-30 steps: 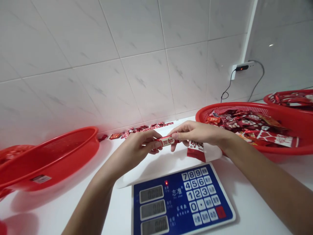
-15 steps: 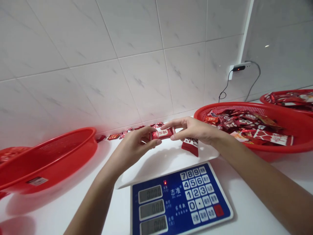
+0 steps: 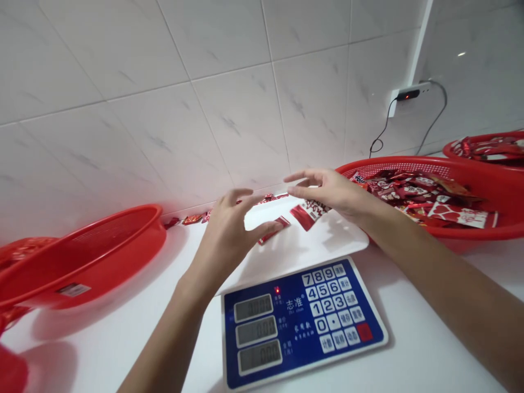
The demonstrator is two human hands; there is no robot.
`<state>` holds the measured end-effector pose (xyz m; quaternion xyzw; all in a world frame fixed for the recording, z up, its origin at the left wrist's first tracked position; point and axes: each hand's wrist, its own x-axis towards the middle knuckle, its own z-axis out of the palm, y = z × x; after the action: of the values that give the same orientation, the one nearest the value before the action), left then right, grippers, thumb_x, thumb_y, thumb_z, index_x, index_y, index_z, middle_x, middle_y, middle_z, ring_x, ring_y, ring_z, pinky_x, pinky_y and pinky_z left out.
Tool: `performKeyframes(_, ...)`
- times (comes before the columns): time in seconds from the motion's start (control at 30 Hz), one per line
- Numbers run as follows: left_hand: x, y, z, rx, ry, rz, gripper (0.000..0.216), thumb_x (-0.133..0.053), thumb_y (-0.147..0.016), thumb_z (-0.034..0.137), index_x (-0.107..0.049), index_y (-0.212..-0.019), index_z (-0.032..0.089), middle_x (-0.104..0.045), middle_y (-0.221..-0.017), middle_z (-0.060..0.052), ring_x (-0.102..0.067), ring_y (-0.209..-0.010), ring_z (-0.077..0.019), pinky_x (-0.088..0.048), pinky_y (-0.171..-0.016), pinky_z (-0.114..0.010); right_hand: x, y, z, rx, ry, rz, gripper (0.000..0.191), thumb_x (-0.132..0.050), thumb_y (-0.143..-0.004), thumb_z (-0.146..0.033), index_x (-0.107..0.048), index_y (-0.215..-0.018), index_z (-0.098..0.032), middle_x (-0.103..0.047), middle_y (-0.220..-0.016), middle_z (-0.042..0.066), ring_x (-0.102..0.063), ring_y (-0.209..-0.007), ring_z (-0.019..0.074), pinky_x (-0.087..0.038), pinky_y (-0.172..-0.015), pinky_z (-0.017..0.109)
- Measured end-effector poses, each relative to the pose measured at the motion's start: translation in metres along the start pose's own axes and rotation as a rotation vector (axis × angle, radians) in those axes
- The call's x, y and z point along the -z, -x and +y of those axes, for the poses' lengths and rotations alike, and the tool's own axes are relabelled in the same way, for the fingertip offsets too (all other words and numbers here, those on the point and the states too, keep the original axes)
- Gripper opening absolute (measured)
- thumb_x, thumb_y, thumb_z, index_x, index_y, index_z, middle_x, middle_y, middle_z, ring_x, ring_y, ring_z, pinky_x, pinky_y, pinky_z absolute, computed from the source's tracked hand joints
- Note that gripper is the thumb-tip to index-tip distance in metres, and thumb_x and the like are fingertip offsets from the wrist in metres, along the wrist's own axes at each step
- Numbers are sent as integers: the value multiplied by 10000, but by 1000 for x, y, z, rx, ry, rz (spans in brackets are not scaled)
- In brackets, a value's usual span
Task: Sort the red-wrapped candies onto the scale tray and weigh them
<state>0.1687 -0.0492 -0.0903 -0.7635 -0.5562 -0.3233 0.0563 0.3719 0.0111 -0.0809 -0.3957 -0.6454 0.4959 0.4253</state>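
Note:
A white weighing pan (image 3: 286,256) sits on the digital scale, whose blue panel (image 3: 298,322) has three displays and a keypad. Two small wrapped packets lie on the pan. The narrow red packet (image 3: 273,231) is beside my left thumb, partly hidden by it. A red-and-white packet (image 3: 305,215) lies below my right fingers. Above the pan's left side, my left hand (image 3: 235,221) has its fingers and thumb spread apart, holding nothing. My right hand (image 3: 323,191) hovers over the far right part of the pan, thumb and fingers parted and nothing between them.
At right stands a red basket (image 3: 507,207) of mixed wrapped packets, with another red basket (image 3: 454,150) behind it. A large red basket (image 3: 135,240) is on the left. Several packets (image 3: 192,219) lie along the wall. A power strip (image 3: 409,94) hangs on the tiles.
Both hands have let go of the narrow red packet, which now lies on the pan. The hands have moved apart and opened. The view has shifted slightly.

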Motion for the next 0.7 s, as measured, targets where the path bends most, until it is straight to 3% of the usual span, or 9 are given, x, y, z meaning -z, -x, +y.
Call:
performKeyframes(0.07, 6, 3, 12, -13, 256, -61, 422, -708, -865, 510, -729, -1192, 244, -706, -1235, -96, -654, -1131, -309, -541, -923, -443, -9, 7, -5, 70, -84, 28, 260, -732, -924, -212, -696, -1172, -144, -714, -874, 44, -637, -648, 107, -491, -547, 217)
performKeyframes(0.17, 12, 5, 26, 31, 504, -216, 320, -663, -909, 457, -717, -1087, 197, -757, -953, -66, -706, -854, -228, -574, -737, -334, -23, 15, -7, 198, -147, 3, 270, -747, -916, -260, -682, -1156, -156, -691, -832, 23, -649, -658, 114, -507, -528, 209)
performKeyframes(0.27, 13, 3, 22, 58, 532, -183, 207, -664, -900, 382, -672, -932, 177, -707, -763, -32, -683, -715, -195, -554, -645, -300, -29, 17, -3, 228, -189, -102, 300, -787, -877, -269, -673, -1130, -157, -701, -807, 12, -669, -669, 128, -559, -577, 235)
performKeyframes(0.4, 18, 0, 8, 82, 429, -158, 224, -671, -885, 388, -652, -825, 174, -689, -727, -34, -683, -718, -206, -525, -611, -294, -24, 12, 3, 237, -172, -284, 31, -725, -892, -132, -715, -921, -136, -744, -807, 29, -704, -730, 126, -589, -698, 246)
performKeyframes(0.57, 20, -1, 9, 124, 532, -177, 241, -739, -841, 402, -702, -870, 166, -723, -782, -34, -685, -744, -189, -506, -632, -269, -21, 11, 2, 230, -140, -214, 50, -732, -872, -89, -715, -886, -134, -737, -727, 14, -691, -642, 108, -574, -632, 223)
performKeyframes(0.7, 22, -2, 8, 165, 563, -211, 285, -810, -771, 415, -732, -868, 158, -733, -774, -36, -678, -734, -185, -496, -625, -260, -27, 14, 0, 213, -206, -267, 39, -695, -908, -98, -689, -916, -135, -731, -713, 9, -711, -653, 127, -613, -665, 272)
